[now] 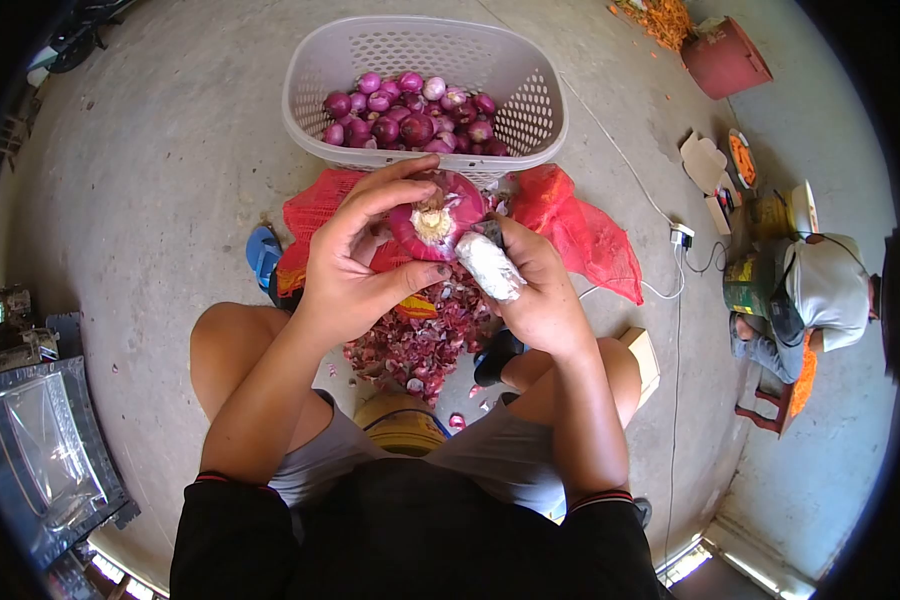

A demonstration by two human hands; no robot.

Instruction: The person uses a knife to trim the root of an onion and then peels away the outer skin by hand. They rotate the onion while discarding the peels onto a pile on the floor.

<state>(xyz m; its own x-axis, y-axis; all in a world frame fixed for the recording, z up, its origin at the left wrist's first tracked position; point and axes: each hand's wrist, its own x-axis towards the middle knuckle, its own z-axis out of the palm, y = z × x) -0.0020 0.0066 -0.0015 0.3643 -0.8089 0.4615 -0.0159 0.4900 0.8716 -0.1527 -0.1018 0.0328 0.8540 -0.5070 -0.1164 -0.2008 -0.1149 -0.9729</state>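
A large red onion (436,218) is held up in front of me, its pale root end facing me. My left hand (355,255) wraps round its left side, with fingers over the top and the thumb below. At its right side, my right hand (530,285) is closed round a small tool with a white-wrapped handle (488,268); a dark part of the tool shows by the onion. Beneath both hands lies a heap of onion skins (420,345). Beyond them stands a light plastic basket (425,157) holding several red onions (416,128).
Red mesh sacks (580,235) lie either side of the skins. A yellow bucket (400,425) is between my legs. At the right are a white cable (620,150), a power socket (681,235), a red bucket (727,60) and a seated person (830,290).
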